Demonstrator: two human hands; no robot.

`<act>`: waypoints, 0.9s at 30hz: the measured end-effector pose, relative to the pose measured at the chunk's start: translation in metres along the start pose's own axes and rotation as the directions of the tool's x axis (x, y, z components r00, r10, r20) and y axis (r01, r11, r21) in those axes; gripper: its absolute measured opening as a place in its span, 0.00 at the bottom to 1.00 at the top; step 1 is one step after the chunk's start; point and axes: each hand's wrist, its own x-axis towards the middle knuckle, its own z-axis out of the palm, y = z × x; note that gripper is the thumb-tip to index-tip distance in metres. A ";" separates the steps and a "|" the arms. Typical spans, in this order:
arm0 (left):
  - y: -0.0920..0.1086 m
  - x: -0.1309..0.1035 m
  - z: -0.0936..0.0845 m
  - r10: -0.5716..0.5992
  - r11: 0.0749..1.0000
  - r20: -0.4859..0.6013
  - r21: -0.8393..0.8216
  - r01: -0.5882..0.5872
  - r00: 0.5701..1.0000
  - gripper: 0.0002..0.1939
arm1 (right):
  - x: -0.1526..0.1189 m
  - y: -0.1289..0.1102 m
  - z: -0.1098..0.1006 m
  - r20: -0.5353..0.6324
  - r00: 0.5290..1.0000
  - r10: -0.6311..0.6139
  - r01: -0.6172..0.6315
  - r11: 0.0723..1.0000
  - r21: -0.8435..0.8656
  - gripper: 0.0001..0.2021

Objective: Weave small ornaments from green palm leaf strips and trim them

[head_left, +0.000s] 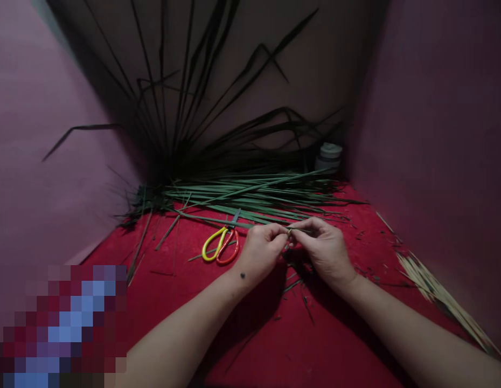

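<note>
My left hand (263, 249) and my right hand (325, 250) meet fingertip to fingertip above a red surface (258, 345). Both are closed in a pinch on a thin green leaf strip (206, 220), which runs out to the left past the scissors. Its short end shows among the right fingers; the fingertips partly hide the middle. Just left of my left hand lie scissors (221, 245) with one yellow and one red handle, blades pointing away. Behind the hands spreads a pile of long green leaf strips (250, 191).
Dark long leaves (181, 108) fan up against the back wall. A pale cylindrical container (329, 156) stands at the back right. Pale stripped stalks (440, 296) lie along the right wall. Small leaf scraps (307, 307) litter the red surface. Pinkish walls rise on both sides.
</note>
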 end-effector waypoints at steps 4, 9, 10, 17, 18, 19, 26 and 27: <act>0.000 -0.006 0.002 0.162 0.933 -0.044 0.332 -0.138 0.986 0.12 | 0.001 0.002 -0.001 0.002 0.999 -0.042 0.042 0.999 -0.017 0.09; 0.001 -0.004 0.001 0.119 0.975 -0.041 0.196 -0.109 0.992 0.12 | 0.001 0.002 -0.001 -0.001 1.000 -0.023 0.023 1.000 -0.012 0.08; 0.001 -0.003 0.000 0.087 0.989 -0.034 0.120 -0.083 0.996 0.12 | 0.000 0.001 -0.001 -0.002 1.000 -0.016 0.016 1.000 -0.008 0.08; -0.001 -0.002 0.002 0.074 0.993 -0.013 0.090 -0.073 0.997 0.12 | 0.000 0.000 0.000 -0.001 1.000 -0.021 0.021 1.000 -0.007 0.08; -0.002 -0.003 0.003 0.131 0.974 -0.030 0.191 -0.123 0.991 0.12 | 0.000 0.001 0.000 -0.002 0.999 -0.039 0.039 0.999 -0.016 0.07; -0.003 -0.005 0.004 0.183 0.939 -0.035 0.303 -0.164 0.983 0.12 | 0.001 0.002 -0.001 -0.001 0.998 -0.058 0.058 0.998 -0.026 0.07; -0.004 -0.003 0.003 0.126 0.977 -0.033 0.180 -0.118 0.991 0.12 | 0.001 0.003 -0.001 -0.005 0.999 -0.045 0.045 0.999 -0.003 0.06; -0.003 -0.002 0.003 0.092 0.991 -0.027 0.104 -0.089 0.995 0.12 | 0.000 0.003 0.000 -0.003 0.999 -0.037 0.037 0.999 0.005 0.07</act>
